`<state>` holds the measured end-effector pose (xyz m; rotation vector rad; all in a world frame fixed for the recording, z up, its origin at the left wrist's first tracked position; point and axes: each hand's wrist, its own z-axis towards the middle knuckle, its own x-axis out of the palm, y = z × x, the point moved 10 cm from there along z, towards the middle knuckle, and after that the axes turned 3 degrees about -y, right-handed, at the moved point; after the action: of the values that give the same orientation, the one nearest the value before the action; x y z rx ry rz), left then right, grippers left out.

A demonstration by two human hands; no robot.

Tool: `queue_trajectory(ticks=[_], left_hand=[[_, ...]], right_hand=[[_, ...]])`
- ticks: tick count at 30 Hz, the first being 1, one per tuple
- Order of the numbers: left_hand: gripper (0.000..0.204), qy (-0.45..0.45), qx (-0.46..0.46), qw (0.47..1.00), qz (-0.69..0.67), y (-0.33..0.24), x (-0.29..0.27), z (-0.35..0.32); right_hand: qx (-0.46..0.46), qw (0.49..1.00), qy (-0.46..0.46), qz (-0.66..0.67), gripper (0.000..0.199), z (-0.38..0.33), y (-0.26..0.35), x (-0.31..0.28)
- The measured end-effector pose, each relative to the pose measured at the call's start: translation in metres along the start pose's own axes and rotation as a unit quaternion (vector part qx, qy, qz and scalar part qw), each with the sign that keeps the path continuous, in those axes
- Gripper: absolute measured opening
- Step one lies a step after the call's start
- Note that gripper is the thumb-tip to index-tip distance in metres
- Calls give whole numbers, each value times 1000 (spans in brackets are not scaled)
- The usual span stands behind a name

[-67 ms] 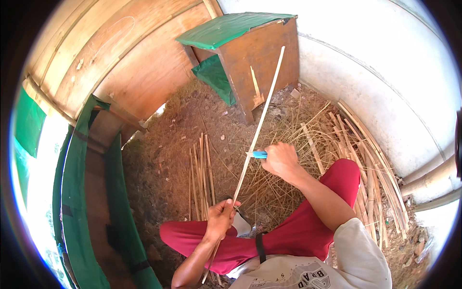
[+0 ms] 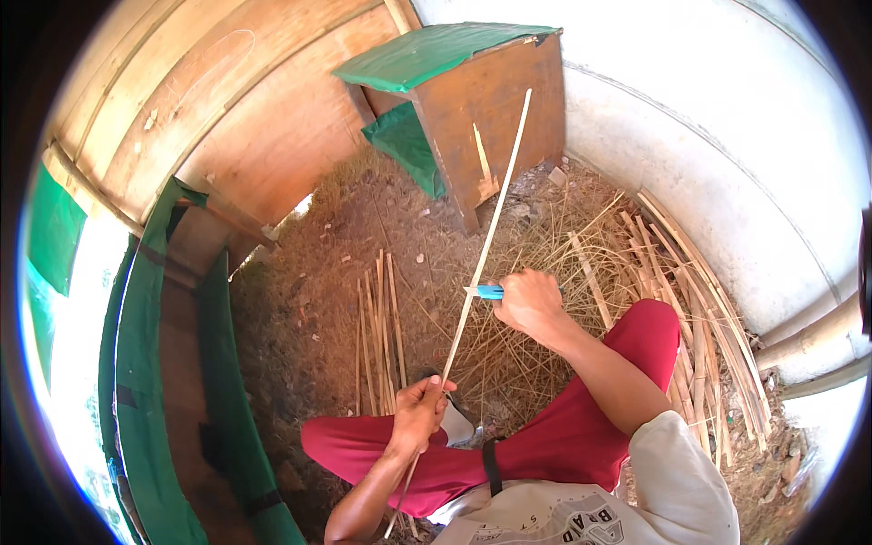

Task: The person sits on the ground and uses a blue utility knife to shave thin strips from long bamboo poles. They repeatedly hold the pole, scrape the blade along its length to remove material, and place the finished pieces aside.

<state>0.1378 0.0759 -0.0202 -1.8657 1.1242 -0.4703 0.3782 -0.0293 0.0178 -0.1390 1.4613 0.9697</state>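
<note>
My left hand is closed around the lower part of a long, thin, pale bamboo strip, thumb on top. From there the strip slants up and away to the right, its far end in front of the brown cabinet, and its tail runs down past my left forearm. In my right hand is a blue-handled utility knife, gripped in a fist. The knife's short blade touches or crosses the strip around its middle; the exact contact is too small to make out.
Bamboo strips lie on the dirt beyond my left knee. Thin shavings are heaped ahead of me, with longer bamboo slats at the right by the white wall. A brown cabinet with a green cover stands at the back; green-edged shelving is at left.
The strip's far end has shifted slightly left, and its lower tail slightly right. My left hand has moved a touch to the right; the knife is nearly still.
</note>
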Motion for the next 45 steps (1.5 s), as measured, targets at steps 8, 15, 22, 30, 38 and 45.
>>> queue_trajectory(ticks=[8,15,22,30,38,45], left_hand=[[33,0,-28,999,-46,24,7,4],[33,-10,-65,995,-72,39,-1,0],[33,-1,-125,992,-25,76,-21,-38],[30,48,-149,980,-120,49,-46,-32],[31,54,-123,983,-123,35,-18,-20],[32,-11,-70,997,-36,37,-11,-22]], right_hand=[[17,999,28,-42,17,10,-5,39],[-6,997,63,-51,19,14,-1,88],[84,993,-2,-85,13,48,-87,74],[40,997,58,8,11,20,-6,61],[-34,998,50,-20,9,-6,19,50],[15,995,96,-19,13,-6,10,65]])
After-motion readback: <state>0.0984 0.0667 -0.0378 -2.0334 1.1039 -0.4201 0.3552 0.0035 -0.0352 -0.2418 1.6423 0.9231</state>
